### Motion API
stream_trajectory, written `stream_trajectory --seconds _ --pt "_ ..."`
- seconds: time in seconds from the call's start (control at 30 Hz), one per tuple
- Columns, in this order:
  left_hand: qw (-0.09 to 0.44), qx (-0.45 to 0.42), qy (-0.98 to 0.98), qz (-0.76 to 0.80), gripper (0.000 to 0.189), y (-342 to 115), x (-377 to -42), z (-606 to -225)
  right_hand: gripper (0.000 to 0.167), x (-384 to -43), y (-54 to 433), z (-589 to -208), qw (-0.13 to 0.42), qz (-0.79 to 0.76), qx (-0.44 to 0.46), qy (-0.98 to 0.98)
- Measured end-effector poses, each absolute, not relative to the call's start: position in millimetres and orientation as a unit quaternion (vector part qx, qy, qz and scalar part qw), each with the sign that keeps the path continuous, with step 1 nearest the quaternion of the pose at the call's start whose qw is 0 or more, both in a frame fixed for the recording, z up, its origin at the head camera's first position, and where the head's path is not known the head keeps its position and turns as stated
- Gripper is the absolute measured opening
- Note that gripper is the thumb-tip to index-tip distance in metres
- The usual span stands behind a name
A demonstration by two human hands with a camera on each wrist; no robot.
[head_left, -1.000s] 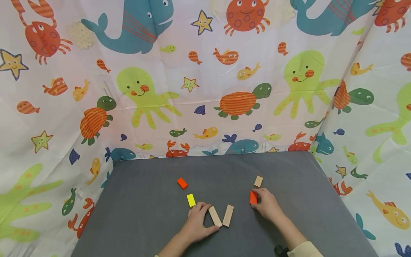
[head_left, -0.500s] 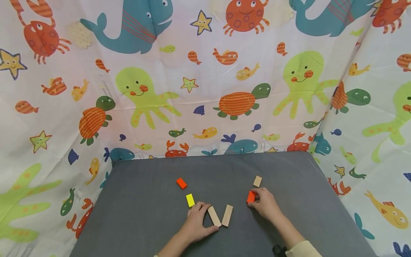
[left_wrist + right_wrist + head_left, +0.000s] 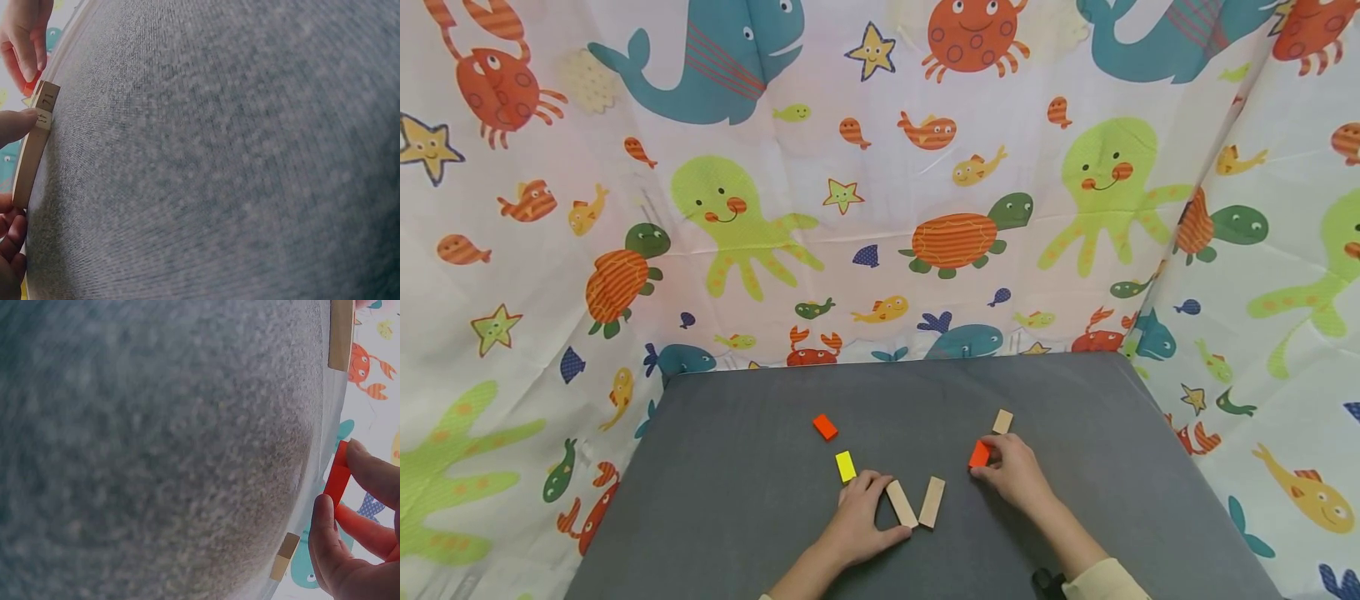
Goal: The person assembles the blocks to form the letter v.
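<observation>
With thumb and fingertips, my right hand [image 3: 1015, 475] pinches a small red wooden block [image 3: 979, 455], its long sides held in the right wrist view [image 3: 337, 481]. My left hand [image 3: 859, 523] spans a long plain wooden block [image 3: 901, 505], the thumb at its near end and fingers at its far end. A second long plain block [image 3: 932, 502] stands just right of it; their near ends almost meet and their far ends spread apart in a V. Printed marks show on the end of a plain block [image 3: 46, 95] in the left wrist view.
A short plain block [image 3: 1002, 422] lies just beyond my right hand. Past my left fingers are a yellow block [image 3: 846, 467] and an orange-red block [image 3: 825, 427]. A dark object [image 3: 1048, 583] sits by the right sleeve. A sea-animal curtain [image 3: 880, 250] borders the grey table [image 3: 737, 467].
My right hand has shifted slightly left, carrying the red block, which has turned from straight to slanted. The left hand and the two long blocks have stayed in place.
</observation>
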State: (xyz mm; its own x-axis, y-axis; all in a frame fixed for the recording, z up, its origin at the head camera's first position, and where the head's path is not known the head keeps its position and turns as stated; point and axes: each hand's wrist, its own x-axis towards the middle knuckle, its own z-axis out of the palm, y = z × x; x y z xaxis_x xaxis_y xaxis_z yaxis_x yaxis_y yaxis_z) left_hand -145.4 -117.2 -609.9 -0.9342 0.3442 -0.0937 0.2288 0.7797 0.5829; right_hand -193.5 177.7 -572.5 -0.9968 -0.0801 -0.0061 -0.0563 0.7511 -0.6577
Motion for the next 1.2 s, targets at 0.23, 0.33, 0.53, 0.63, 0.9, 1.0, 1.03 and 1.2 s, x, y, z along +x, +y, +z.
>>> stream_trajectory --seconds 0.23,0.33,0.53,0.63,0.9,1.0,1.03,1.2 --pt "0.094 0.153 0.937 0.298 0.083 -116 -145 -608 0.055 -194 172 -571 0.028 -0.359 -0.034 0.932" --pt "0.091 0.153 0.938 0.299 0.082 -116 -144 -606 0.054 -195 169 -571 0.026 -0.366 -0.038 0.929" --pt "0.084 0.158 0.938 0.297 0.082 -115 -143 -604 0.053 -196 165 -573 0.025 -0.369 -0.037 0.928" --pt "0.087 0.155 0.939 0.295 0.082 -115 -143 -604 0.054 -196 164 -574 0.026 -0.37 -0.037 0.928" --pt "0.092 0.145 0.941 0.292 0.083 -114 -143 -607 0.055 -194 159 -576 0.02 -0.368 -0.039 0.929" --pt "0.091 0.145 0.941 0.291 0.083 -114 -143 -607 0.055 -193 157 -576 0.02 -0.37 -0.037 0.928" --pt "0.091 0.145 0.941 0.291 0.083 -114 -143 -607 0.055 -193 156 -576 0.022 -0.372 -0.037 0.927" --pt "0.092 0.147 0.941 0.29 0.083 -115 -143 -608 0.055 -192 154 -575 0.03 -0.377 -0.04 0.925"
